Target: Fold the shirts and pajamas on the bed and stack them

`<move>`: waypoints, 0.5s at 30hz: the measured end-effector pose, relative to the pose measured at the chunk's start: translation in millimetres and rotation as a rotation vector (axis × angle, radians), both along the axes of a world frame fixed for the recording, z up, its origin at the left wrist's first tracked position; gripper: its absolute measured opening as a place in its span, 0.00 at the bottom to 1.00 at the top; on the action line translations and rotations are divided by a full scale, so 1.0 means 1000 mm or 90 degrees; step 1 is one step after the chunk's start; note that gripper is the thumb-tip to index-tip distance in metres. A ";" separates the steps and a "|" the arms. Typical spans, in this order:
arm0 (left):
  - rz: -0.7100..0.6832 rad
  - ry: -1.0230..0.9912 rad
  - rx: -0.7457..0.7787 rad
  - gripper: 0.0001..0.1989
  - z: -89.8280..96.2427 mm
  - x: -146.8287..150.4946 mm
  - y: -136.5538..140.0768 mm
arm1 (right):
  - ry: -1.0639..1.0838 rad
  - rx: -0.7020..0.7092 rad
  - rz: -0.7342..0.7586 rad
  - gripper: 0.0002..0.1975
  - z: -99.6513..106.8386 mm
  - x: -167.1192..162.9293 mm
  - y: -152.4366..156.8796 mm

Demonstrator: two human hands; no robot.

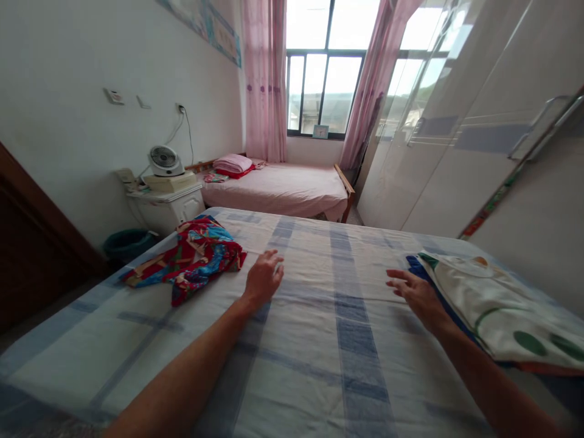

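Note:
My left hand (264, 277) is held over the blue-and-white bed sheet (310, 340), fingers apart and holding nothing. To its left lies a crumpled red and blue patterned garment (201, 258), close to the hand but not touching it. On the other side, my right hand (413, 295) is also open and empty, its fingers pointing inward. Just right of it, a folded white cloth (497, 304) with green spots and a dark blue edge rests on the bed; my right forearm partly overlaps it.
Behind this bed stands a second bed (292, 182) with folded pink bedding (232, 164). At the left are a white bedside cabinet (171, 207), a small fan (165, 160) and a dark green bin (130, 243). A glossy wardrobe (438, 164) lines the right side.

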State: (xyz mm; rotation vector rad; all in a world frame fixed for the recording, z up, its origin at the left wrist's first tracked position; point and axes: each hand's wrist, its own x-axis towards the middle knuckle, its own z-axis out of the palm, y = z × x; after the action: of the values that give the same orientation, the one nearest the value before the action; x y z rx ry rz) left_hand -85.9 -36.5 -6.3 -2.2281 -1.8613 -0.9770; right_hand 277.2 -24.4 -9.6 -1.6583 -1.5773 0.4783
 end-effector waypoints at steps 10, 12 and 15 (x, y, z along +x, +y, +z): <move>0.487 0.091 -0.110 0.22 0.026 -0.166 -0.003 | -0.220 0.061 0.052 0.16 -0.031 -0.019 0.002; 0.472 0.019 -0.160 0.16 0.026 -0.178 -0.003 | -0.225 0.061 0.049 0.15 -0.031 -0.019 0.002; 0.412 -0.038 -0.156 0.12 0.028 -0.177 0.007 | -0.229 0.064 0.053 0.15 -0.032 -0.020 0.003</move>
State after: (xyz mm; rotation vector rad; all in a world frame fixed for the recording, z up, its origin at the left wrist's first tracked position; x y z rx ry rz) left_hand -262.6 -29.1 21.6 -1.4967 -2.5871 -0.7264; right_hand 256.9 -21.8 -41.5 -1.6734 -1.9017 0.1420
